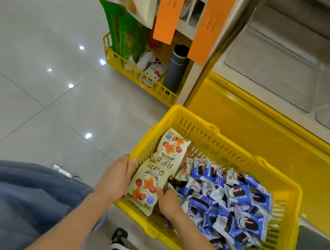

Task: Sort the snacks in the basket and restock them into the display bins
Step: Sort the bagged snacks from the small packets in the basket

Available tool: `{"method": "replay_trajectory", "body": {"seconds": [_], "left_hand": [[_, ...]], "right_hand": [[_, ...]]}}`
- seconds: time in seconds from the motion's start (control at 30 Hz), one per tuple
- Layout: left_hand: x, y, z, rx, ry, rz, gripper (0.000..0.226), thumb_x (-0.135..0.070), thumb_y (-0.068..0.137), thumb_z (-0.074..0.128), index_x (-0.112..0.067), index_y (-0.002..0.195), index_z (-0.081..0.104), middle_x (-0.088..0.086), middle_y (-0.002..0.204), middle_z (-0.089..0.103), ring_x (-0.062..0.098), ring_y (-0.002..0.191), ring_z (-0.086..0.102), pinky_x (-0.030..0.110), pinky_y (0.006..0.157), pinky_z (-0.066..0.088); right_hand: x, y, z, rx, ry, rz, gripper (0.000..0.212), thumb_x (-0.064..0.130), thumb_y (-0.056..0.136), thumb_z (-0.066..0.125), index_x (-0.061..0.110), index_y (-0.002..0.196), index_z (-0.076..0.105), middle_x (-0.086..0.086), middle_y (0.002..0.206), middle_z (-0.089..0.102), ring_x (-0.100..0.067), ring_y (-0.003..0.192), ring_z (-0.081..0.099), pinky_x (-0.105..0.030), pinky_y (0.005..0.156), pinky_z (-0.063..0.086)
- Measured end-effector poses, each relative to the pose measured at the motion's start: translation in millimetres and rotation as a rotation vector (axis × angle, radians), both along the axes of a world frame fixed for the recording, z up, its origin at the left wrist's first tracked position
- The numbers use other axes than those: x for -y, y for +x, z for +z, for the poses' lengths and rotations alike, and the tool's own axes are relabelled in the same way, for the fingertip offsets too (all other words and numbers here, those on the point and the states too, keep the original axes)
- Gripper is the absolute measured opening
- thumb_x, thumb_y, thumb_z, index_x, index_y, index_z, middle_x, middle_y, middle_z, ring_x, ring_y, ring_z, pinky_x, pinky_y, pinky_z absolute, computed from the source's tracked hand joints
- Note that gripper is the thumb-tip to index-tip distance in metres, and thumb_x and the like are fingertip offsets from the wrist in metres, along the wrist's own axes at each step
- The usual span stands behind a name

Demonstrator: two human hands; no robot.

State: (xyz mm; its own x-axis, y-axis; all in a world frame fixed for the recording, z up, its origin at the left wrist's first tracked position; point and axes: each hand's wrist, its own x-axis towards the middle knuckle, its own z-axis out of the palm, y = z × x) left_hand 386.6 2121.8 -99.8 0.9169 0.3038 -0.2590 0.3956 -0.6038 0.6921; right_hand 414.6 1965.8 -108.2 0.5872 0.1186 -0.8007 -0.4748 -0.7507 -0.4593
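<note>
Basket (pixel 211 143), 5 o'clock: yellow, slotted walls. Cream packets (pixel 144 187), centre: red-orange print, dark lettering. Blue-and-white packets (pixel 237 198), 4 o'clock: black rounds. Strips (pixel 171 4), 12 o'clock: orange. Flask (pixel 174 71), 12 o'clock: grey. Floor tiles (pixel 24 78), 9 o'clock: pale grey.

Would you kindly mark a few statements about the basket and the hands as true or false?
1. Blue packs fill the right part of the yellow basket. True.
2. Both hands work among the blue packs. False: the left hand and right hand are at the lower cream pack, on the basket's left side.
3. A second cream pack lies just beyond it, by the left wall. True.
4. The grey flask stands in this basket. False: it stands in another yellow rack beside the shelving.
</note>
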Motion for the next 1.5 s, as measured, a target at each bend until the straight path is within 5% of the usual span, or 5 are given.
{"method": "replay_trajectory", "body": {"seconds": [0.17, 0.57, 1.1, 1.27, 1.5], "left_hand": [[0, 3, -3, -0.018, 0.015, -0.013, 0.026, -0.036, 0.099, 0.027, -0.023, 0.083, 0.042, -0.01, 0.07, 0.048, 0.009, 0.066, 0.049, 0.025, 0.057, 0.03], [71, 21, 35, 0.244, 0.145, -0.398, 0.023, -0.019, 0.096, 0.038, -0.017, 0.115, 0.051, -0.003, 0.112, 0.046, 0.01, 0.095, 0.049, 0.022, 0.08, 0.044], [142, 32, -47, -0.331, 0.866, -1.108, 0.054, -0.005, 0.084, 0.055, -0.001, 0.134, 0.034, 0.016, 0.135, 0.039, 0.03, 0.128, 0.034, 0.038, 0.111, 0.021], [133, 35, -37, -0.287, 0.724, -0.986, 0.054, -0.011, 0.084, 0.06, -0.009, 0.133, 0.037, 0.011, 0.128, 0.041, 0.027, 0.121, 0.037, 0.035, 0.106, 0.025], [141, 51, 2, -0.153, 0.073, -0.529, 0.043, -0.03, 0.083, 0.066, -0.024, 0.108, 0.031, 0.0, 0.098, 0.053, 0.009, 0.072, 0.056, 0.019, 0.056, 0.044]], "right_hand": [[30, 1, 1, 0.37, -0.178, 0.339, 0.025, 0.041, 0.097, 0.042, 0.018, 0.094, 0.052, -0.002, 0.091, 0.062, -0.023, 0.092, 0.062, -0.028, 0.06, 0.042], [99, -9, -23, 0.27, -0.15, 0.588, 0.052, 0.038, 0.087, 0.062, 0.015, 0.129, 0.045, -0.006, 0.131, 0.045, -0.024, 0.12, 0.043, -0.034, 0.098, 0.039], [193, 48, 50, 0.508, 0.109, -0.306, 0.028, 0.036, 0.092, 0.054, 0.027, 0.065, 0.057, 0.016, 0.045, 0.049, -0.001, 0.048, 0.053, -0.02, 0.056, 0.038], [228, 68, 49, 0.379, 0.064, -0.432, 0.046, 0.044, 0.088, 0.057, 0.011, 0.12, 0.058, -0.021, 0.129, 0.055, -0.033, 0.115, 0.054, -0.043, 0.096, 0.042], [237, 62, 31, 0.583, -0.207, -0.402, 0.018, 0.014, 0.089, 0.061, 0.005, 0.104, 0.057, -0.014, 0.1, 0.066, -0.024, 0.082, 0.058, -0.028, 0.066, 0.046]]}}
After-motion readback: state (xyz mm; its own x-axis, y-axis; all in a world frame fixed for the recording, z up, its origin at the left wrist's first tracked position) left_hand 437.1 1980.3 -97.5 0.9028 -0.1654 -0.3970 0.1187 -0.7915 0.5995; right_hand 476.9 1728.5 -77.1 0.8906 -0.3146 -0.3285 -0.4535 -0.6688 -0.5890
